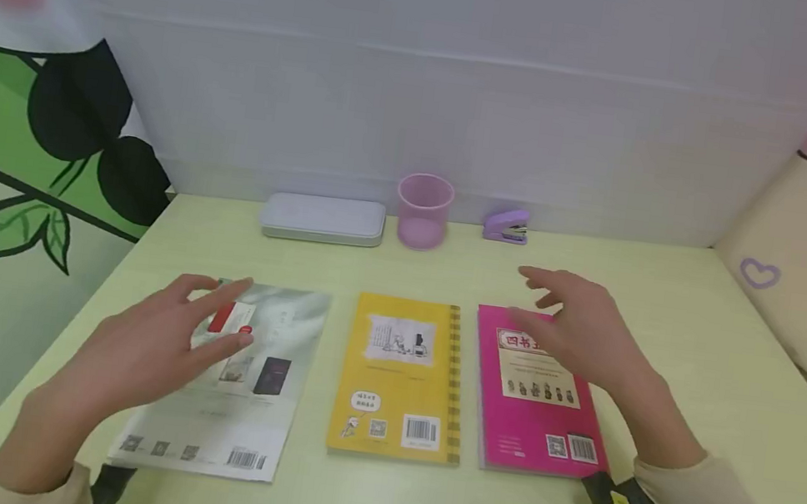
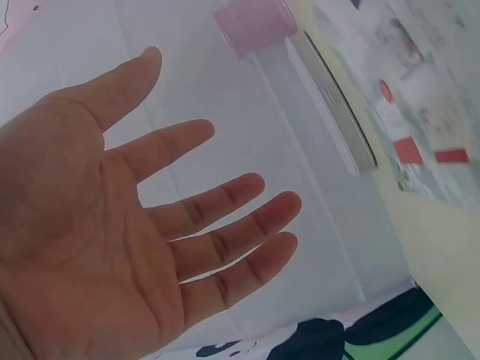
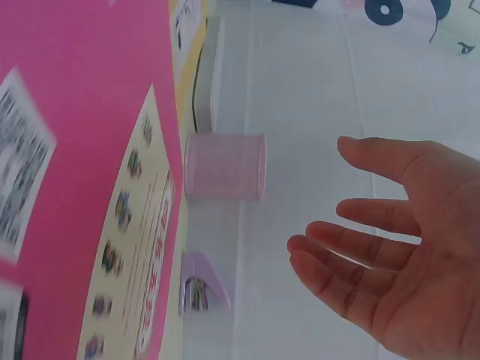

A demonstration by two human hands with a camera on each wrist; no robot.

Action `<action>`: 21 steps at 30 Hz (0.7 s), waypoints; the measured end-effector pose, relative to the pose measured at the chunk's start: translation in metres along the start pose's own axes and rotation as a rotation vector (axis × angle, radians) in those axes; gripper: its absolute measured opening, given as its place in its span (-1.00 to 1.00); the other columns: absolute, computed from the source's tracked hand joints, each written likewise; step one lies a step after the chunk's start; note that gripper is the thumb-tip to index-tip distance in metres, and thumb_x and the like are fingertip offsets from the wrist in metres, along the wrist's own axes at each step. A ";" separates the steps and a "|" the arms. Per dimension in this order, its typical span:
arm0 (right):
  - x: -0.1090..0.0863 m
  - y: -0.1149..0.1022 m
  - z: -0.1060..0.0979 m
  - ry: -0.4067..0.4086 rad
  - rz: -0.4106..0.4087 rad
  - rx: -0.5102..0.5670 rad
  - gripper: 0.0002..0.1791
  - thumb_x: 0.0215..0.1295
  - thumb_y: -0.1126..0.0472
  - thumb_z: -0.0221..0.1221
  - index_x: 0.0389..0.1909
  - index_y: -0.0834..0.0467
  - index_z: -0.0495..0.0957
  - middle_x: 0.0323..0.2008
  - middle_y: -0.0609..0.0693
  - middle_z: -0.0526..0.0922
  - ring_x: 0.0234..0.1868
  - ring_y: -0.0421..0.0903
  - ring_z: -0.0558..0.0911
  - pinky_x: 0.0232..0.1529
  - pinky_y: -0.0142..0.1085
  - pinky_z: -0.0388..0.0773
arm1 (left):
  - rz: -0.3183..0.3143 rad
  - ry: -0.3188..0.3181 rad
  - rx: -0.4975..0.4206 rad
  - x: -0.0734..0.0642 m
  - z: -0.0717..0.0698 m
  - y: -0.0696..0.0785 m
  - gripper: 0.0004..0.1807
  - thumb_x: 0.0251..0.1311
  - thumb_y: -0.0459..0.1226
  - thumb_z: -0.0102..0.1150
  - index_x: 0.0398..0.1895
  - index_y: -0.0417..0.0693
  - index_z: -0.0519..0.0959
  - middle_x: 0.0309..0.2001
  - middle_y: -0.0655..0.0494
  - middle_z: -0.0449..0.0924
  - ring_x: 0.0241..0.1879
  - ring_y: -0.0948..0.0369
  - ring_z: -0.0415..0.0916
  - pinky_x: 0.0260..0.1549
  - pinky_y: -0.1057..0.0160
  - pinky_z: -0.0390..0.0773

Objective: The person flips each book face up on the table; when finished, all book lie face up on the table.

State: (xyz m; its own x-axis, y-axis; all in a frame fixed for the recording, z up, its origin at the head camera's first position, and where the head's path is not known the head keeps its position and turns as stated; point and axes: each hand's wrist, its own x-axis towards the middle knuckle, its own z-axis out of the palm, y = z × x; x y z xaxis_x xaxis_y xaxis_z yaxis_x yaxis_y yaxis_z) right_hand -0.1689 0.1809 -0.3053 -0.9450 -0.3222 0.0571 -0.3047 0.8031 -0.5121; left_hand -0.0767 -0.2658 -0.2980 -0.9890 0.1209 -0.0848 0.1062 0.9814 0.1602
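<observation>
My left hand (image 1: 143, 342) hovers over the pale grey-white book (image 1: 249, 426) at the left, fingers spread and nothing held. In the left wrist view its palm (image 2: 90, 217) faces the camera with the fingers apart. Above the upper part of the pink book (image 1: 539, 437) is my right hand (image 1: 583, 329), its fingers loosely bent and holding nothing. Part of the pink cover is hidden behind that hand in the head view. Between the two hands lies a yellow book (image 1: 398, 386), back cover up with a barcode.
Along the back of the table (image 1: 388, 502) stand a flat whitish case (image 1: 324, 217), a pink translucent cup (image 1: 423, 212) and a small purple stapler (image 1: 507, 226). Behind them rises a white panel (image 1: 435, 121). Cartoon-printed panels flank the table on both sides.
</observation>
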 end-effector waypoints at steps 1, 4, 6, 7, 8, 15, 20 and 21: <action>0.006 -0.007 0.004 -0.014 -0.010 0.027 -0.28 0.41 -0.04 0.35 0.51 0.09 0.44 0.30 0.14 0.65 0.12 0.14 0.71 -0.03 -0.02 0.74 | -0.017 -0.007 0.003 -0.006 0.001 -0.005 -0.13 0.41 0.29 0.15 0.65 0.10 0.27 0.44 -0.33 0.32 0.07 -0.23 0.62 -0.35 -0.17 0.63; 0.027 -0.027 0.017 -0.086 -0.038 0.100 -0.36 0.39 -0.01 0.37 0.44 0.08 0.53 0.17 0.09 0.73 0.02 0.03 0.74 -0.12 -0.16 0.73 | -0.083 -0.047 0.001 -0.023 0.006 -0.021 -0.13 0.38 0.27 0.21 0.62 0.07 0.31 0.38 -0.36 0.34 -0.07 -0.20 0.65 -0.36 -0.18 0.62; 0.042 -0.040 0.027 -0.146 -0.051 0.150 -0.41 0.38 0.01 0.38 0.39 0.07 0.58 0.07 0.07 0.76 -0.07 -0.01 0.75 -0.18 -0.23 0.71 | -0.127 -0.091 -0.007 -0.033 0.010 -0.031 -0.08 0.36 0.29 0.21 0.63 0.02 0.30 0.28 -0.34 0.44 -0.12 -0.15 0.64 -0.34 -0.17 0.60; 0.049 -0.046 0.032 -0.179 -0.057 0.181 -0.43 0.37 0.04 0.39 0.37 0.08 0.60 0.03 0.07 0.77 -0.12 0.00 0.76 -0.21 -0.24 0.70 | -0.151 -0.121 -0.018 -0.037 0.013 -0.036 -0.05 0.35 0.30 0.22 0.63 -0.02 0.28 0.19 -0.30 0.50 -0.16 -0.08 0.62 -0.35 -0.12 0.59; 0.056 -0.051 0.038 -0.211 -0.062 0.212 -0.44 0.37 0.06 0.39 0.35 0.08 0.61 -0.01 0.05 0.78 -0.16 0.01 0.76 -0.22 -0.23 0.70 | -0.169 -0.146 -0.030 -0.041 0.016 -0.040 -0.02 0.34 0.30 0.23 0.63 -0.06 0.27 0.08 -0.24 0.56 -0.21 -0.02 0.59 -0.36 -0.06 0.57; 0.092 -0.061 0.075 -0.332 -0.043 0.467 -0.52 0.35 0.26 0.38 0.28 0.23 0.63 -0.22 0.08 0.78 -0.36 0.00 0.77 -0.20 -0.12 0.78 | -0.216 -0.260 -0.121 -0.054 0.043 -0.052 -0.03 0.33 0.22 0.30 0.63 -0.10 0.25 -0.33 0.18 0.55 -0.40 0.22 0.39 -0.39 0.20 0.35; 0.105 -0.066 0.095 -0.355 -0.011 0.574 -0.54 0.35 0.33 0.38 0.25 0.32 0.62 -0.24 0.15 0.78 -0.41 -0.09 0.76 -0.25 -0.22 0.78 | -0.271 -0.280 -0.233 -0.058 0.055 -0.051 -0.07 0.35 0.12 0.34 0.65 -0.07 0.23 -0.42 0.17 0.53 -0.47 0.21 0.45 -0.45 0.22 0.40; 0.108 -0.066 0.098 -0.355 -0.005 0.587 -0.54 0.35 0.34 0.37 0.24 0.33 0.63 -0.23 0.17 0.78 -0.42 -0.10 0.76 -0.26 -0.23 0.78 | -0.286 -0.285 -0.261 -0.059 0.056 -0.051 -0.07 0.36 0.09 0.34 0.65 -0.08 0.22 -0.43 0.16 0.53 -0.49 0.20 0.47 -0.47 0.22 0.42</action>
State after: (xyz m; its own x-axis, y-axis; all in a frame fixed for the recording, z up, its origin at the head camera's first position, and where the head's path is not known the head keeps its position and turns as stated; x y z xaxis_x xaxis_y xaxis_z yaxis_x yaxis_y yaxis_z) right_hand -0.2389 0.0436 -0.3493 -0.8166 -0.5507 -0.1726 -0.0991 0.4284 -0.8981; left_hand -0.0183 -0.3148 -0.3561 -0.9033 -0.0764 -0.4222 -0.2314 0.9153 0.3295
